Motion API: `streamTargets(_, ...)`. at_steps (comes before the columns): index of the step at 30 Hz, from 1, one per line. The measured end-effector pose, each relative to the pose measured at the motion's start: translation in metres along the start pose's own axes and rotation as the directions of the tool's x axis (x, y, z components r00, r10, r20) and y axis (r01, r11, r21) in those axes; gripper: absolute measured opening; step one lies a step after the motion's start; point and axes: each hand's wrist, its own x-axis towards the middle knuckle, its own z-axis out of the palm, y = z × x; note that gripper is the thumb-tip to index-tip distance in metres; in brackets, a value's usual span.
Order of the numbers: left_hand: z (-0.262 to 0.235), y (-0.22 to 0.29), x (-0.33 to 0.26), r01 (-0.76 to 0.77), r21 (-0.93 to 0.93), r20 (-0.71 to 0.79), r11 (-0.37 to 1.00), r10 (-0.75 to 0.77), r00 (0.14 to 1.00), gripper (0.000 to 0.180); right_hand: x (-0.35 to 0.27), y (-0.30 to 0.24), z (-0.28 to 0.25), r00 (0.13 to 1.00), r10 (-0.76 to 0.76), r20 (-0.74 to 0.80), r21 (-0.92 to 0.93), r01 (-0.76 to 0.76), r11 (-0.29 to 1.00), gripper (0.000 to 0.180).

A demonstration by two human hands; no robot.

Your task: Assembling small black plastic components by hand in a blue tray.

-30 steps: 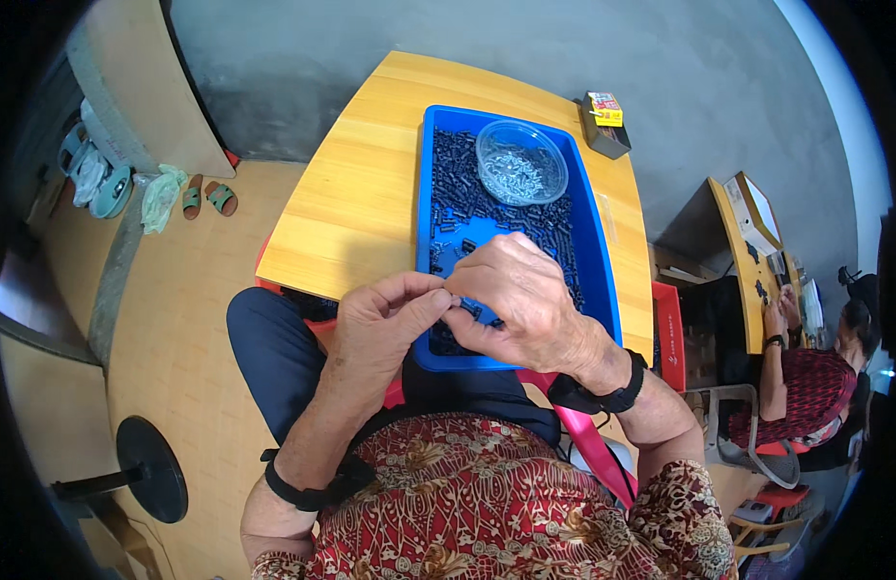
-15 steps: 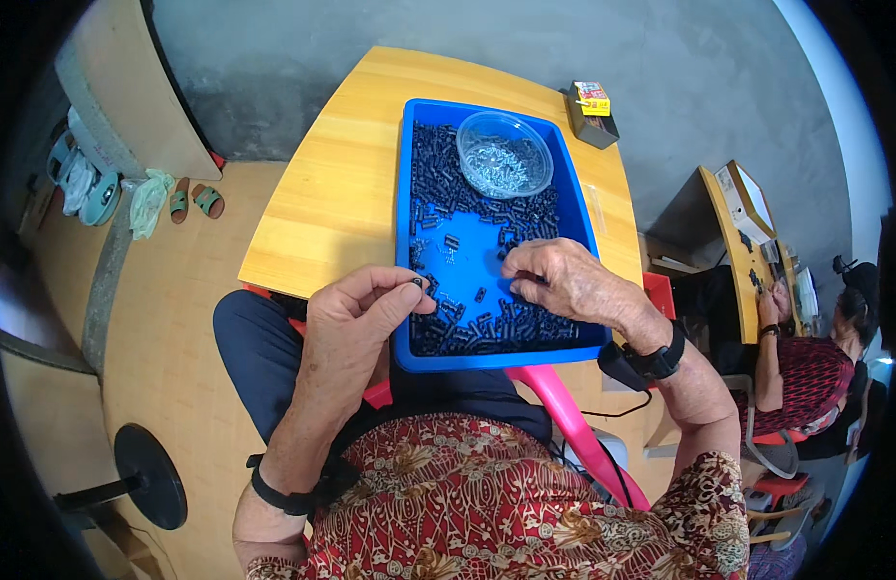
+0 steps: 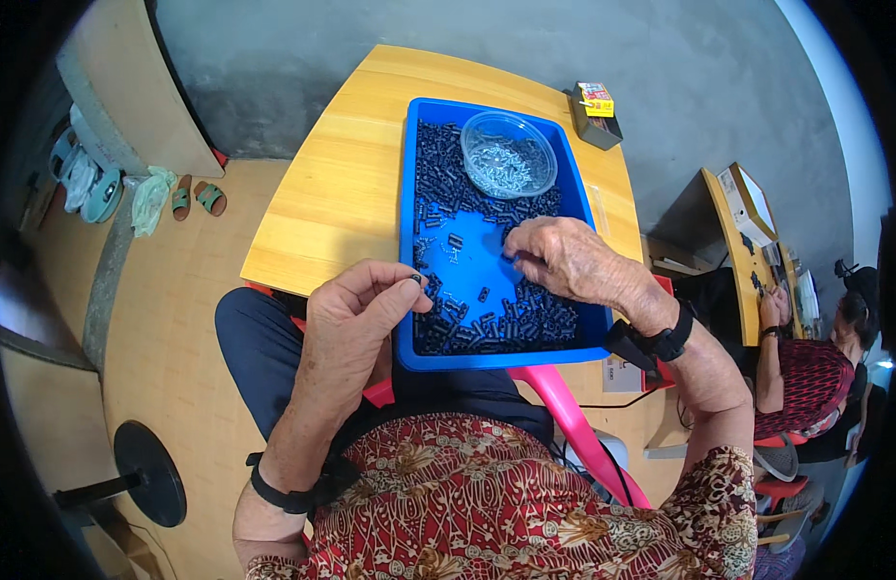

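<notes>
Between the thumb and fingertips of my left hand [image 3: 361, 314] is a small black plastic part [image 3: 416, 278], pinched at the left rim of a blue tray [image 3: 406, 193]. Many small black plastic parts [image 3: 438, 169] lie heaped along the tray's sides. Over the tray's right half, my right hand [image 3: 574, 259] is curled, its fingertips drawn in beside the heaped black parts. Whatever those fingertips grip is hidden. A round clear plastic bowl [image 3: 475, 179] of small silvery screws rests on the parts at the far end. Several loose screws [image 3: 454, 256] lie on the tray's bare blue bottom.
The tray stands on a yellow wooden table [image 3: 322, 174]. A dark box [image 3: 598, 130] with a yellow packet on it is at the far right corner. On the right, another person [image 3: 806, 382] sits at a second table [image 3: 723, 217]. A pink chair [image 3: 574, 416] is below the tray.
My right hand has shifted slightly away from me, its fingers still curled over the tray. My left hand keeps its pinch on the black part at the rim.
</notes>
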Motion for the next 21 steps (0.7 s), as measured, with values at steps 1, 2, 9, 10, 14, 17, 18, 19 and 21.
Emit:
streamTargets(1, 0.000, -0.001, 0.000, -0.007, -0.004, 0.001, 1.000, 0.007, 1.000, 0.015, 0.001, -0.003, 0.001, 1.000, -0.003, 0.001, 0.001, 0.003, 1.000, 0.013)
streamTargets(2, 0.000, -0.001, -0.001, -0.014, -0.008, 0.002, 1.000, 0.014, 1.000, 0.015, 0.002, -0.007, 0.001, 1.000, -0.018, 0.024, 0.006, 0.017, 1.000, 0.012)
streamTargets(9, -0.001, 0.001, -0.001, -0.011, -0.024, -0.011, 1.000, 0.011, 1.000, 0.014, 0.000, 0.000, -0.007, 1.000, -0.008, 0.003, 0.018, 0.008, 1.000, 0.012)
streamTargets(10, -0.002, 0.001, -0.001, -0.018, -0.018, -0.009, 1.000, 0.018, 1.000, 0.015, -0.002, 0.002, -0.011, 0.999, 0.019, -0.030, 0.033, -0.018, 0.999, 0.013)
streamTargets(14, -0.002, -0.001, 0.001, -0.018, -0.056, 0.001, 0.998, 0.018, 1.000, 0.016, -0.008, 0.002, -0.026, 0.978, 0.202, 0.044, 0.013, -0.203, 0.979, 0.017)
streamTargets(17, -0.001, -0.001, 0.000, -0.007, -0.060, -0.003, 0.998, 0.007, 1.000, 0.015, -0.014, 0.011, -0.012, 0.993, 0.117, 0.032, -0.005, -0.117, 0.993, 0.015)
streamTargets(18, -0.001, -0.001, 0.000, -0.006, -0.061, 0.000, 0.998, 0.006, 1.000, 0.015, -0.017, 0.012, -0.009, 0.992, 0.109, 0.057, -0.003, -0.109, 0.994, 0.016)
streamTargets(19, -0.002, -0.002, 0.000, -0.010, -0.075, 0.006, 0.997, 0.010, 1.000, 0.015, -0.018, 0.010, -0.008, 0.992, 0.111, 0.057, -0.003, -0.111, 0.994, 0.016)
streamTargets(21, -0.002, -0.003, 0.000, -0.011, -0.090, 0.013, 0.996, 0.013, 1.000, 0.014, -0.018, 0.006, -0.005, 0.974, 0.153, 0.167, 0.016, -0.158, 0.987, 0.020)
